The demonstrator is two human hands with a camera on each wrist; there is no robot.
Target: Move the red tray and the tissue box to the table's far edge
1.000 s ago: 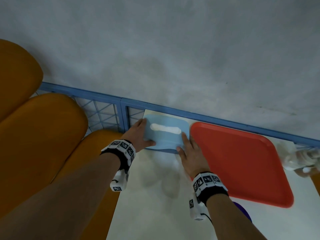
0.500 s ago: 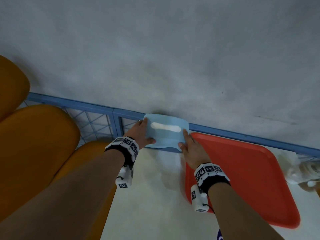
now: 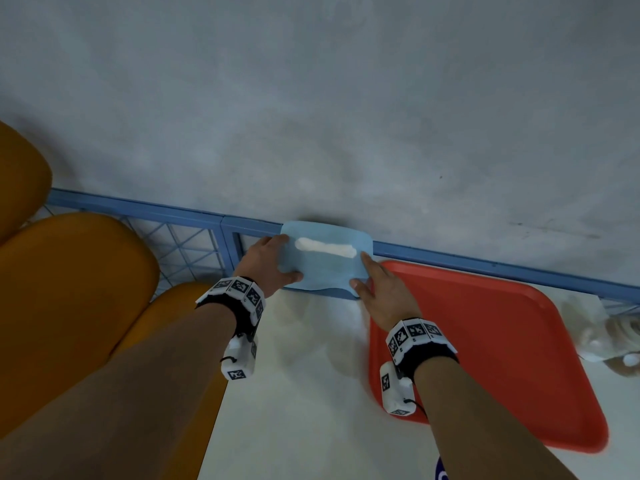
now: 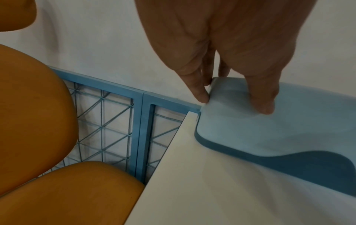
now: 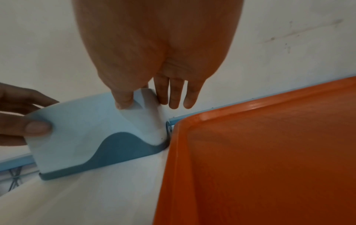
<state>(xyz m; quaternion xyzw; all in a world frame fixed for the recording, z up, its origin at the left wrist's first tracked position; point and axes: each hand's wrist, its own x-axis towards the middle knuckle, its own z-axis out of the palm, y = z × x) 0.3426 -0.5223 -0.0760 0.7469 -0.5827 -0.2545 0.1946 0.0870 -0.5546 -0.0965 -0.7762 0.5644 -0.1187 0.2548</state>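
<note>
The light-blue tissue box [image 3: 325,268] with a darker blue base stands at the white table's far edge, against the blue rail [image 3: 138,206]. My left hand [image 3: 289,258] grips its left end, thumb on the near face and fingers round the end [image 4: 233,103]. At the right end [image 5: 148,103] my right hand [image 3: 362,270] holds the box, thumb pressing the near top corner and fingers straight behind. The red tray [image 3: 485,341] lies flat just right of the box [image 5: 77,129]. The tray's far left corner [image 5: 269,152] touches the box's end.
Orange chair backs [image 3: 69,289] stand left of the table [image 3: 304,410], past its left edge. A grey wall rises right behind the rail. Blurred white things [image 3: 620,337] sit beyond the tray at the right edge. A dark blue object [image 3: 441,472] peeks in at the bottom.
Both hands have slid the tissue box farther away, so it now overlaps the blue rail. Their grips look the same. The tray has stayed in place.
</note>
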